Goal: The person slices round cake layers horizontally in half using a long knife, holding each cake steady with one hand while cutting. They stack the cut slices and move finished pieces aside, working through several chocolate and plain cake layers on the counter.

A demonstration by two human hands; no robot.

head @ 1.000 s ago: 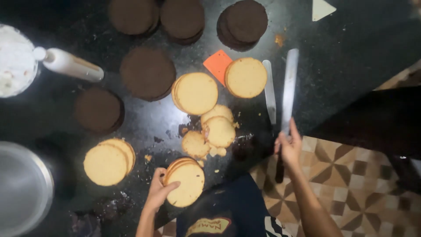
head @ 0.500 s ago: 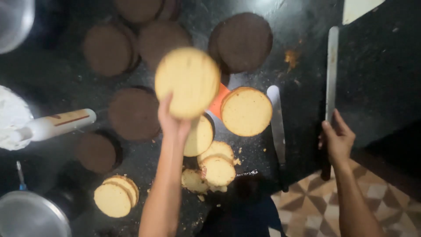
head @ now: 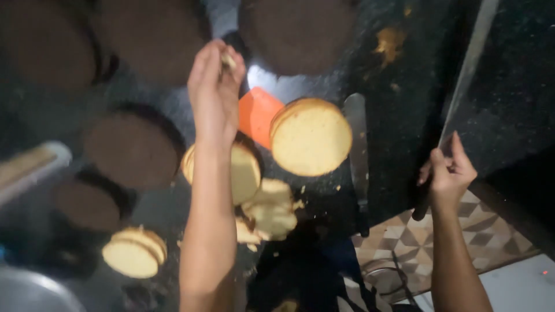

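My left hand [head: 213,95] is stretched out over the dark counter [head: 520,110], fingers pinched on a small pale piece of cake [head: 229,60]. Under my forearm lies a pale round cake layer [head: 247,172], with broken pale scraps [head: 270,209] beside it. Another pale round layer [head: 311,137] sits to the right, next to an orange scraper [head: 256,112] and a palette knife [head: 356,151]. My right hand [head: 448,173] grips the handle of a long knife at the counter's edge, its blade [head: 471,55] pointing away from me.
Dark round cake layers [head: 134,147] lie across the counter, with more at the far side [head: 298,32] and at the left [head: 87,203]. A short stack of pale layers [head: 136,251] sits near left. A metal bowl [head: 26,296] shows bottom left. Patterned floor tiles [head: 404,242] lie below.
The view has moved closer and blurred. The large pale layer my left hand held up is gone from it; only a small piece shows. My right hand stays on the knife.
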